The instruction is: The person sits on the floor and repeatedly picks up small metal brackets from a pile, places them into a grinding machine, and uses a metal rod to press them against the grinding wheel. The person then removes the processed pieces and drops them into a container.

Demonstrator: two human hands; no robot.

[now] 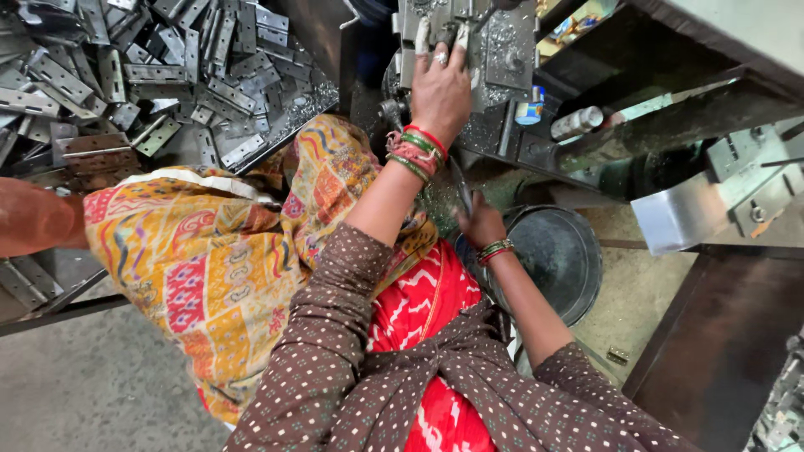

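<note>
Two bare hands work at a metal machine point(494, 42) in the head view: the left hand point(441, 88) lies flat on it, its fingers point(421, 38) spread open and holding nothing. The right hand point(481, 222) sits lower, just beside a dark round pan point(561, 251), its fingers curled around a thin metal strip point(459, 184), though the grip is partly hidden. Many hinges point(151, 75) are heaped on the tabletop point(50, 285) well to the left.

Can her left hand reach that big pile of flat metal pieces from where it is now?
Probably yes. The left hand rests on the grey metal machine block, and the heap of flat grey metal hinge plates lies just to its left. Only the patterned yellow and orange cloth lies between, low down.
</note>
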